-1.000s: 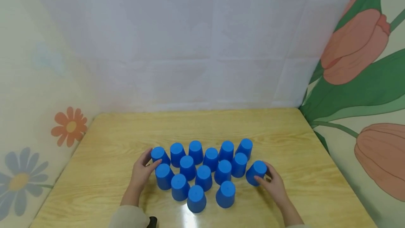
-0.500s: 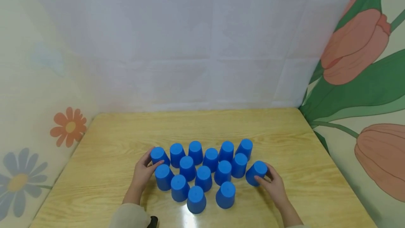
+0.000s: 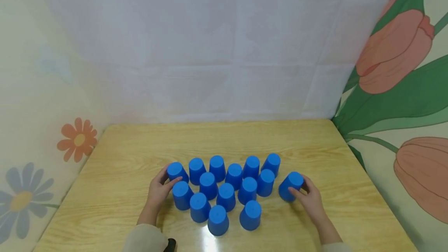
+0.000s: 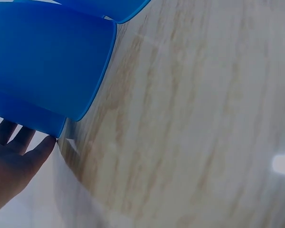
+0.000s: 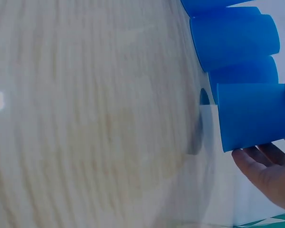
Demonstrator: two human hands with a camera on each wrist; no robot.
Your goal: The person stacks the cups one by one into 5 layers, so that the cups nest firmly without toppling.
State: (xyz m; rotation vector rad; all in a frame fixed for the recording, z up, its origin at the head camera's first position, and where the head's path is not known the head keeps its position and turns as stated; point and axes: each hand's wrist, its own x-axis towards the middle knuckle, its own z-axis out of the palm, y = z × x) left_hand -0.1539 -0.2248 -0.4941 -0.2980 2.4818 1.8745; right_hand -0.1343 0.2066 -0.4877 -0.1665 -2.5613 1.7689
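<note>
Several plain blue cups stand upside down in uneven rows on the wooden table. My left hand [image 3: 158, 193] holds the cup at the left end of the back row [image 3: 176, 170], thumb on its near side and fingers behind. In the left wrist view, fingertips [image 4: 47, 142] meet the rim of that cup, half hidden behind a nearer cup [image 4: 52, 57]. At the right end, my right hand [image 3: 311, 201] grips another upside-down blue cup [image 3: 289, 184] by its side, apart from the others. The right wrist view shows this gripped cup [image 5: 251, 114] with its rim off its shadow on the tabletop.
A front cup [image 3: 250, 215] stands a little apart from its neighbour [image 3: 218, 221]. The wooden table [image 3: 140, 143] runs back to a white cloth [image 3: 196, 49]. Flower-painted walls flank both sides, and a dark object [image 3: 170, 245] sits by the left sleeve.
My right hand has moved right and slightly away from me with its cup, widening the gap to the group. The left hand keeps its place, and the other cups stay put.
</note>
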